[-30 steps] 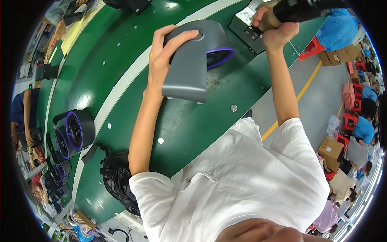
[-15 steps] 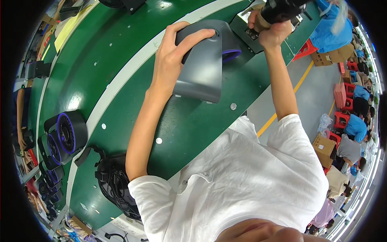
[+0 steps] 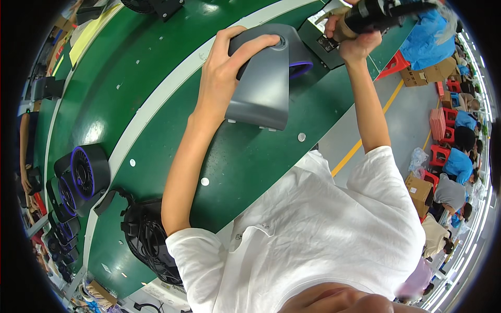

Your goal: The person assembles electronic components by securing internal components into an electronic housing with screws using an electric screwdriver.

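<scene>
Some room, gray hsg [image 3: 263, 86] (L hand [image 3: 229, 62]) to bench edge [image 3: 326, 125].

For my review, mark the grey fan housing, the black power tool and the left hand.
Grey fan housing [image 3: 265, 86]: head view, on its broad smooth panel.
Black power tool [image 3: 365, 19]: head view, on its body.
Left hand [image 3: 221, 69]: head view, back of the hand.

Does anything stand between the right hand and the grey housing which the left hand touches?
Yes, a dark box on the green table lies between the right hand and the grey housing in this view. Nothing visible separates the left hand from the housing.
</scene>
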`<action>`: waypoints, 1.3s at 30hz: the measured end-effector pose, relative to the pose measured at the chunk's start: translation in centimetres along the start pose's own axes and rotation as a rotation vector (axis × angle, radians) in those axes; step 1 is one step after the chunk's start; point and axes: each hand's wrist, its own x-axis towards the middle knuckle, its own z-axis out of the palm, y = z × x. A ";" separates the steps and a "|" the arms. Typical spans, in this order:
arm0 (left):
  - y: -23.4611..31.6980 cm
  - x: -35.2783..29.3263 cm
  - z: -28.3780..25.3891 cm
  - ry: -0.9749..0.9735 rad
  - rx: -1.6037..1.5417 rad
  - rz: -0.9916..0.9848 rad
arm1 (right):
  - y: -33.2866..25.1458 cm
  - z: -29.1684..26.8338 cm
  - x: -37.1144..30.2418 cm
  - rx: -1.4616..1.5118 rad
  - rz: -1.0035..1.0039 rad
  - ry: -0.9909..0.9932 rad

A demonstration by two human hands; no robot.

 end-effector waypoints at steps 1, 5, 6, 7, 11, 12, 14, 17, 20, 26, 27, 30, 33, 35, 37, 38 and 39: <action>0.1 0.0 0.0 -0.005 0.002 0.007 | 0.6 0.9 0.2 0.372 -0.066 0.015; -0.3 0.1 0.3 0.016 0.009 0.018 | -1.6 2.1 2.7 0.763 -0.080 0.082; -0.4 -0.2 0.1 0.024 0.015 0.010 | -3.8 2.0 3.2 0.403 0.044 0.133; -0.3 -0.1 0.1 0.020 0.011 0.013 | -5.0 1.7 3.3 0.027 0.156 0.188; -0.3 0.2 0.2 0.011 0.016 0.009 | -3.5 1.5 3.2 1.368 0.253 0.268; -0.3 0.2 0.2 0.011 0.016 0.011 | -2.2 1.4 2.7 1.368 0.253 0.269; -0.3 0.4 0.4 0.008 0.012 0.020 | 1.5 0.5 1.2 1.350 0.011 0.168; -0.1 0.5 0.3 -0.003 0.012 0.011 | 3.3 1.4 1.2 1.201 -0.221 0.087; -0.1 0.2 0.2 0.005 0.013 0.011 | 2.8 2.2 1.4 0.923 -0.442 0.017; -0.2 0.3 0.3 0.017 0.004 0.038 | -0.5 2.3 2.4 0.867 -0.061 -0.006; -0.3 0.2 0.3 0.019 0.003 0.038 | 0.0 2.9 2.9 1.261 -0.161 -0.002; -0.3 0.1 0.1 -0.013 -0.002 -0.025 | 1.6 2.2 2.2 1.255 -0.159 0.018; -0.4 0.1 0.1 0.002 -0.001 -0.010 | 2.0 2.2 1.9 1.230 -0.171 0.027; -0.4 0.2 0.1 0.007 -0.001 -0.002 | 2.1 2.2 1.8 1.175 -0.203 0.025; -0.3 0.3 0.1 0.008 -0.002 -0.001 | 2.3 1.7 1.6 1.206 -0.176 0.033; -0.3 0.3 0.1 0.009 -0.003 -0.001 | 2.4 1.3 1.5 1.236 -0.149 0.042; -0.2 0.3 0.1 0.009 -0.003 0.001 | 2.4 1.1 1.4 1.265 -0.122 0.050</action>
